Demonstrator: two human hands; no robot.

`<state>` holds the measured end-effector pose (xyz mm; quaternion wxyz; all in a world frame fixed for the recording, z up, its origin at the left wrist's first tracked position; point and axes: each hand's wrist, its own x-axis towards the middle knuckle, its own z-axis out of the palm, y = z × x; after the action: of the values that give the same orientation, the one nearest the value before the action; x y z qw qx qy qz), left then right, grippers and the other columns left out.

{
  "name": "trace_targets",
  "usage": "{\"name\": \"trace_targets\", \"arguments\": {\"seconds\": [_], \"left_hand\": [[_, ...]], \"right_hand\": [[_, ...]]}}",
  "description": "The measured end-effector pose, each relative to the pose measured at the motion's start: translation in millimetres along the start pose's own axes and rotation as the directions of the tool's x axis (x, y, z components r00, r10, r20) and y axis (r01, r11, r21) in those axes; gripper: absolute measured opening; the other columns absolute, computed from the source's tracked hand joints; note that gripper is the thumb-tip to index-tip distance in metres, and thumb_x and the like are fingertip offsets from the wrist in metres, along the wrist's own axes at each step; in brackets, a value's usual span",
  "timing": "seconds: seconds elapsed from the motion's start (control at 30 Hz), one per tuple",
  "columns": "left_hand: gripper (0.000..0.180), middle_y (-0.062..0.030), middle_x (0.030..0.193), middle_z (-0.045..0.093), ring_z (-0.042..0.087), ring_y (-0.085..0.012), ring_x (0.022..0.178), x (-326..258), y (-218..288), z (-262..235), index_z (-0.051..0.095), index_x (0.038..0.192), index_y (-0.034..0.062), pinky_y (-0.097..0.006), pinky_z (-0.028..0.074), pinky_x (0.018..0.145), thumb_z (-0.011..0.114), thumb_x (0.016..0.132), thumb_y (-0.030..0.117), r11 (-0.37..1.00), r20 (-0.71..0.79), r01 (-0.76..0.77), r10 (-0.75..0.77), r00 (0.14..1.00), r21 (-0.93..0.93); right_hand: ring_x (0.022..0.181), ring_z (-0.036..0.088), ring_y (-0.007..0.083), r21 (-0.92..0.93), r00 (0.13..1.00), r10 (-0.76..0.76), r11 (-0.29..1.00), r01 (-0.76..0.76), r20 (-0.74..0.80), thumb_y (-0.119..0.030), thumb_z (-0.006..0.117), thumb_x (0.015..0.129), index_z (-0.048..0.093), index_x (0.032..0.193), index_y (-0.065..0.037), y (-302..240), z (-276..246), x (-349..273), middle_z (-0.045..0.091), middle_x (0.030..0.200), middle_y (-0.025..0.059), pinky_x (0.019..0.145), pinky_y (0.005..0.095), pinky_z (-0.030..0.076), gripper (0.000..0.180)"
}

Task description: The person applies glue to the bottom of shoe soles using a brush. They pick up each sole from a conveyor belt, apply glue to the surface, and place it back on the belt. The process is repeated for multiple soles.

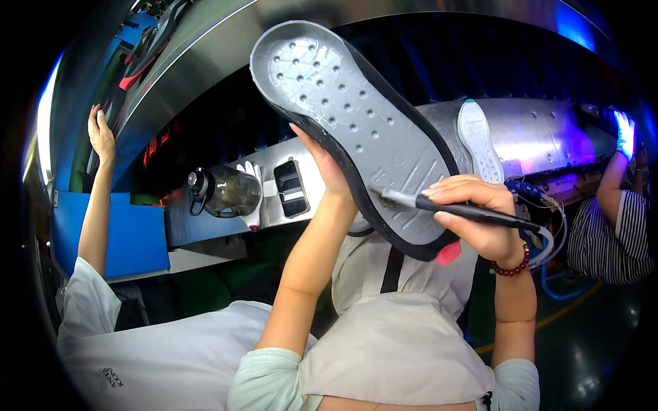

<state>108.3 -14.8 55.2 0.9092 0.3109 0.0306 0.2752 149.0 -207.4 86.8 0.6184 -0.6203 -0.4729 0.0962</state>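
While the shoe (356, 130) is being held up sole-first toward the camera, the brush (473, 214) is touching the grey sole near its heel end, close to the black rim. How much of the sole is already covered cannot be told; no wet coat or sheen is showing clearly, and the dotted forefoot is looking dry and untouched, so most of the pass appears to be remaining.

The left hand (327, 168) is reaching up behind the shoe, fingers closed around its far side, thumb and fingertips mostly hidden by the sole; it is carrying the shoe's weight, tilted with the toe up and to the left. The right hand (480, 219) is clenched around the brush's dark handle, fingers curled over the top, pale bristle tip pressing on the sole. A bead bracelet (513, 267) is sitting on that wrist, and a hose (548, 240) is trailing from the handle's rear.

Behind, a second pale sole (478, 140) is lying on the metal conveyor (548, 137), and a clear bottle (229, 192) is resting on the ledge at left. Co-workers' arms are showing at both edges.
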Motion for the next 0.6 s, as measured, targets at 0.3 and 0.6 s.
{"name": "trace_targets", "arguments": {"seconds": [0.3,0.6], "left_hand": [[0.064,-0.0023,0.124,0.035,0.037,-0.0220,0.109,14,21,7,0.031,0.124,0.0142,-0.034,0.027,0.094,0.025,0.079,0.059,0.988,0.017,-0.098,0.097,0.995,0.119],[0.064,-0.0025,0.122,0.038,0.038,-0.0211,0.107,24,34,12,0.036,0.121,0.0135,-0.034,0.027,0.094,0.027,0.078,0.059,0.999,0.181,-0.001,0.008,0.983,-0.041]], "right_hand": [[0.082,0.056,0.0192,-0.008,0.992,0.033,0.999,-0.032,0.123,0.002,0.063,0.061,0.061,0.080,-0.003,-4,-12,-13,0.061,0.082,0.0082,0.073,0.0279,0.044,0.019],[0.085,0.052,0.0180,-0.036,0.993,0.043,0.999,-0.040,0.113,0.001,0.065,0.059,0.062,0.083,-0.004,4,-19,-21,0.061,0.086,0.0064,0.075,0.0267,0.042,0.024]]}}
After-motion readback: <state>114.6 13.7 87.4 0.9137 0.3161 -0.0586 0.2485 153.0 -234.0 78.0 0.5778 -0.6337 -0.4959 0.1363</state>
